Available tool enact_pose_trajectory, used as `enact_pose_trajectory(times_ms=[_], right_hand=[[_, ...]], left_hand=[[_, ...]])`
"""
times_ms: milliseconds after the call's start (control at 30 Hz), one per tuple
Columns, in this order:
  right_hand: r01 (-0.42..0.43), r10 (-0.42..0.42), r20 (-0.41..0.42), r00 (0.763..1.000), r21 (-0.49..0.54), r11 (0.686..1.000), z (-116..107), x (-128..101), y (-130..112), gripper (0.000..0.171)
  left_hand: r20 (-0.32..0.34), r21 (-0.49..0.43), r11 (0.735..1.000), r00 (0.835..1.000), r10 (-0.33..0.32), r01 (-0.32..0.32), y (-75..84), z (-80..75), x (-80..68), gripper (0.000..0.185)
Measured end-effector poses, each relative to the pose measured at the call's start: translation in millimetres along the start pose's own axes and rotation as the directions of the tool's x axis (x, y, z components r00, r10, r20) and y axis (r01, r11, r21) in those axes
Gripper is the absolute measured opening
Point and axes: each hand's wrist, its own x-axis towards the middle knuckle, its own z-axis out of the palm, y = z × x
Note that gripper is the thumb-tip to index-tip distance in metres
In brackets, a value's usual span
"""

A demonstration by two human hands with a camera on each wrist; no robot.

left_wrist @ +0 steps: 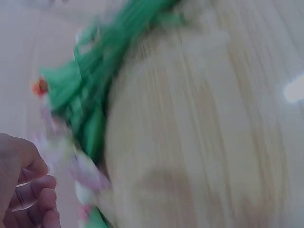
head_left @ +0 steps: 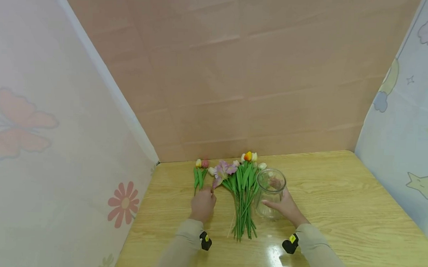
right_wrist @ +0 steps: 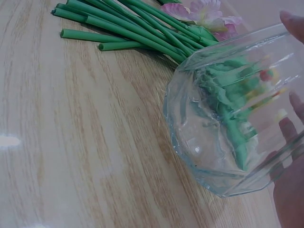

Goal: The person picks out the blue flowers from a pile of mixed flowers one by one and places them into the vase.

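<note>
- Vase (head_left: 270, 192) — clear glass, upright on the table (head_left: 339, 200), right of centre; the right hand (head_left: 287, 206) holds it, fingers curled round its side from about 4 o'clock, fingertips seen through the glass in the right wrist view.
- Left hand (head_left: 203, 204) rests on the table at the foot of a small pair of tulips (head_left: 200, 172), fingers curled in toward the stems; whether it actually pinches them I cannot tell — the left wrist view is blurred.
- Bunch (head_left: 243, 193) of green-stemmed flowers lies flat between the hands, just beside the vase at its 9 o'clock, stems pointing to 6 o'clock, heads to 12.
- Orange tulip (head_left: 248, 156) tops the bunch; a purple bloom (head_left: 224, 170) lies at its 10 o'clock.
- Pink wall (head_left: 237, 71) stands behind the table at 12 o'clock.
</note>
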Motion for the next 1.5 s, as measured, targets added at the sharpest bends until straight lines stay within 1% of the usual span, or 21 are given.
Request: enact_pose_trajectory(times_ms=[100, 167, 233, 300, 367, 433, 467, 600, 667, 767, 867, 1033, 1167, 1233, 1300, 1400, 1500], right_hand=[[-0.003, 0.003, -0.002, 1.0, 0.003, 1.0, 0.1, -0.2, 0.4, 0.087], [-0.005, 0.005, -0.004, 1.0, 0.005, 1.0, 0.1, -0.2, 0.8, 0.087], [-0.005, 0.005, -0.006, 1.0, 0.008, 1.0, 0.0, 0.0, 0.8, 0.087], [-0.005, 0.005, -0.008, 1.0, 0.009, 1.0, 0.0, 0.2, 0.4, 0.087], [-0.006, 0.006, -0.009, 1.0, 0.012, 1.0, -0.2, 0.3, 0.1, 0.087], [-0.008, 0.008, -0.009, 1.0, 0.012, 1.0, -0.3, 0.4, -0.1, 0.087], [-0.009, 0.009, -0.009, 1.0, 0.012, 1.0, -0.3, 0.4, -0.1, 0.087], [-0.011, 0.011, -0.008, 1.0, 0.009, 1.0, -0.4, 0.7, -0.3, 0.087], [-0.011, 0.011, -0.007, 1.0, 0.007, 1.0, -0.3, 0.8, -0.4, 0.087], [-0.015, 0.015, -0.008, 1.0, 0.007, 1.0, 0.0, 0.7, -0.8, 0.087], [-0.026, 0.026, -0.012, 1.0, 0.006, 1.0, 0.3, 0.8, -1.1, 0.087], [-0.039, 0.039, -0.015, 0.999, 0.002, 0.999, 0.9, 1.2, -1.0, 0.087], [-0.039, 0.039, -0.01, 0.999, 0.007, 0.999, 1.1, 1.1, -1.4, 0.087], [-0.033, 0.033, -0.008, 0.999, 0.01, 0.999, 1.0, 0.7, -2.1, 0.088], [-0.024, 0.024, -0.011, 1.0, 0.014, 1.0, 1.0, 0.3, -3.0, 0.088], [-0.013, 0.014, -0.012, 1.0, 0.014, 1.0, 0.6, 0.2, -3.9, 0.088], [-0.011, 0.011, -0.014, 1.0, 0.013, 1.0, 0.5, 0.4, -3.7, 0.088]], left_hand=[[-0.021, -0.001, 0.996, 0.996, 0.091, -0.091, 20.0, -1.0, -2.3, 0.01], [-0.006, 0.008, 0.992, 0.992, 0.129, -0.129, 32.0, 0.8, -4.7, 0.009], [0.037, 0.001, 0.991, 0.99, 0.134, -0.134, 43.1, 2.9, -8.1, 0.004], [0.088, -0.001, 0.991, 0.987, 0.131, -0.132, 51.8, 8.0, -10.7, 0.004], [0.139, 0.001, 0.991, 0.982, 0.129, -0.13, 58.8, 13.1, -13.9, 0.003], [0.174, 0.003, 0.99, 0.975, 0.137, -0.14, 64.0, 18.2, -17.9, 0.005], [0.188, 0.015, 0.989, 0.972, 0.144, -0.149, 66.0, 20.8, -19.9, 0.007], [0.2, 0.052, 0.983, 0.967, 0.16, -0.174, 71.0, 31.1, -27.8, 0.018], [0.207, 0.064, 0.983, 0.966, 0.154, -0.171, 72.9, 33.9, -30.2, 0.021], [0.241, 0.062, 0.987, 0.962, 0.13, -0.149, 75.2, 34.4, -32.4, 0.023], [0.276, 0.026, 0.993, 0.955, 0.104, -0.115, 75.6, 35.8, -33.5, 0.027], [0.312, -0.098, 0.995, 0.948, 0.061, -0.032, 74.0, 41.4, -32.6, 0.034], [0.345, -0.185, 0.981, 0.938, 0.012, 0.055, 72.6, 45.5, -29.4, 0.036], [0.357, -0.232, 0.967, 0.934, -0.013, 0.102, 73.6, 43.1, -26.8, 0.034], [0.351, -0.287, 0.948, 0.936, -0.028, 0.136, 75.9, 36.5, -23.7, 0.03], [0.35, -0.378, 0.907, 0.936, -0.045, 0.185, 80.6, 22.9, -17.4, 0.022], [0.344, -0.45, 0.868, 0.938, -0.048, 0.21, 83.9, 10.8, -10.7, 0.019]])
